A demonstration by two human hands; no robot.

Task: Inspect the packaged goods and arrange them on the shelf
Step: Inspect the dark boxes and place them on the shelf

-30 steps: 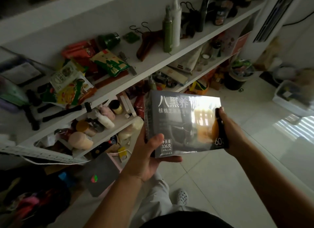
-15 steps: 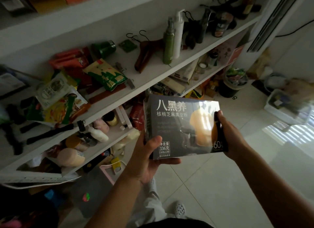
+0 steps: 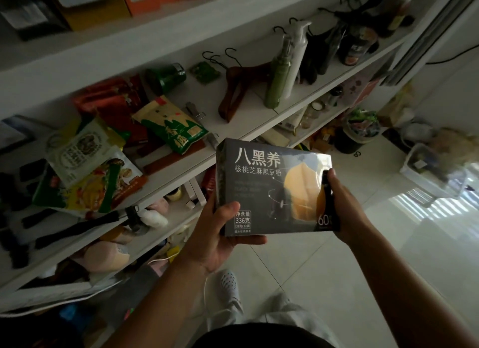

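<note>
Carton (image 3: 261, 189) of dark grey card, printed with white Chinese characters and "336", is held up in both hands before a cluttered white shelf (image 3: 256, 119). The left hand (image 3: 220, 233) grips the carton's lower left corner, with the thumb pressed on the front and the fingers curled beneath. The right hand (image 3: 344, 205) clasps its right edge, thumb lying along the front. The carton is in the air, touching only the hands, and its upper left corner overlaps the shelf's front edge in view. Up and left of the carton a green-and-yellow packet (image 3: 173, 124) lies flat, with more snack packets (image 3: 85, 166) farther left. Above the carton lie brown wooden hangers (image 3: 238, 88). Up and right of it a green bottle (image 3: 278, 80) and a white pump bottle (image 3: 298, 54) stand side by side. Below the carton are pale floor tiles (image 3: 337, 283) and a white shoe (image 3: 228, 283).
</note>
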